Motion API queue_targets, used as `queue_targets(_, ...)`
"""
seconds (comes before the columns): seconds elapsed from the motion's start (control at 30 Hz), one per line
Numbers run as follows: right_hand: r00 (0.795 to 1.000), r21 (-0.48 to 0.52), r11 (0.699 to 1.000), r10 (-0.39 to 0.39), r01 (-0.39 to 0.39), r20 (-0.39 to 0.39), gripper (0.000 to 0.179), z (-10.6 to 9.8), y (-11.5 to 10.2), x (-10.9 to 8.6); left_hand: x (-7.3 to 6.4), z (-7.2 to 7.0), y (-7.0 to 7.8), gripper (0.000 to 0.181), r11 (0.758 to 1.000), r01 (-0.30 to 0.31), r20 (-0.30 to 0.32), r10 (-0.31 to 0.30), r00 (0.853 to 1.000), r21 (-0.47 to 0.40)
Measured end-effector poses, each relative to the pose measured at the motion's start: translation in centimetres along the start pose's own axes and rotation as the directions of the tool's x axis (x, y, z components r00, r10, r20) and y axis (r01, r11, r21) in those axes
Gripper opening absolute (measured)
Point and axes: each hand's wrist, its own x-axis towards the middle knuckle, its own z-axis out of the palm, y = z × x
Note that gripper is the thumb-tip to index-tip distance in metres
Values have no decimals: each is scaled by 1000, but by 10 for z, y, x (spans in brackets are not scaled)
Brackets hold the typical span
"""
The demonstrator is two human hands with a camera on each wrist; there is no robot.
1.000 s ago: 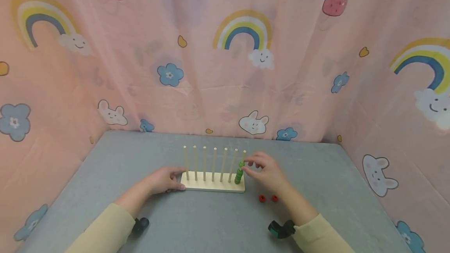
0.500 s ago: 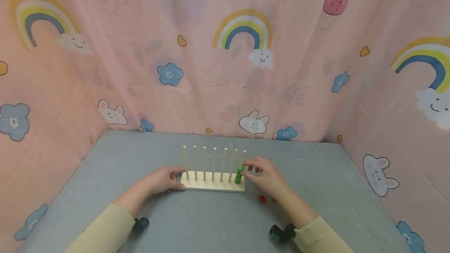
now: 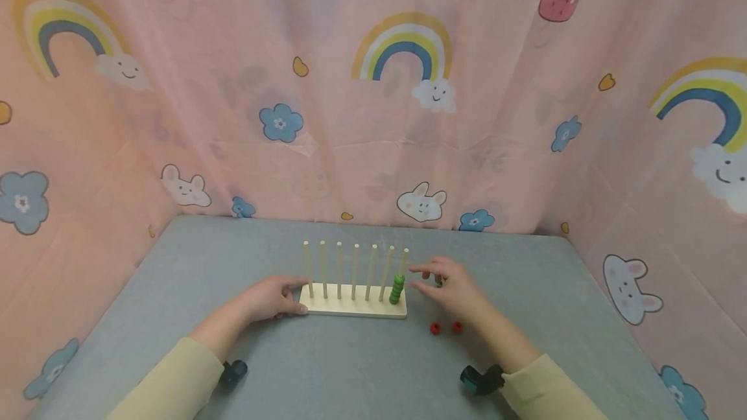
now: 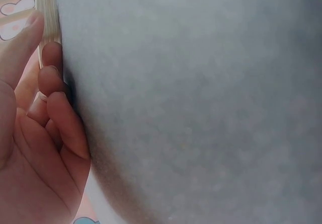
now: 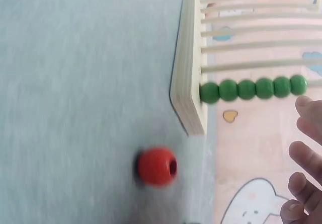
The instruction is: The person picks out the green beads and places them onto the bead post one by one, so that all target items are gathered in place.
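A pale wooden peg stand (image 3: 350, 306) with several upright pegs stands on the table. My left hand (image 3: 272, 297) grips its left end; in the left wrist view, thumb and curled fingers meet the board's edge (image 4: 48, 12). Several green beads (image 5: 246, 89) are stacked on the rightmost peg, reaching part of the way up. My right hand (image 3: 452, 285) is just right of that peg, thumb and forefinger apart, touching neither peg nor beads. A small green spot shows among its fingers in the head view; I cannot tell what it is.
Two red beads, a left one (image 3: 435, 328) and a right one (image 3: 458, 327), lie on the grey table (image 3: 350, 368) below my right hand. A pink patterned curtain (image 3: 327, 148) hangs behind and along both sides of the table.
The top green bead has slid down onto the stack. My right hand has let go of it and drawn back to the right. The left hand stays on the stand.
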Motion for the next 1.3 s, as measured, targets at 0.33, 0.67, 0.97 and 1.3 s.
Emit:
queue_targets(0.33, 997, -91, 996, 23, -16, 78, 26, -31, 26, -7, 3, 0, -3, 66, 1000, 17, -9, -16, 1000, 13)
queue_targets(0.67, 992, -192, 979, 82, -63, 97, 27, -52, 55, -22, 1, -1, -3, 67, 1000, 9, 5, -9, 1000, 4)
queue_targets(0.97, 983, -246, 969, 69, -26, 168, 25, -55, 64, -18, 2, 0, -3, 67, 1000, 17, -1, -17, 1000, 8)
queue_targets(1.3, 968, -344, 939, 87, -1, 235, 25, -45, 74, -9, 1, 0, -1, 66, 999, 35, -1, -35, 999, 10)
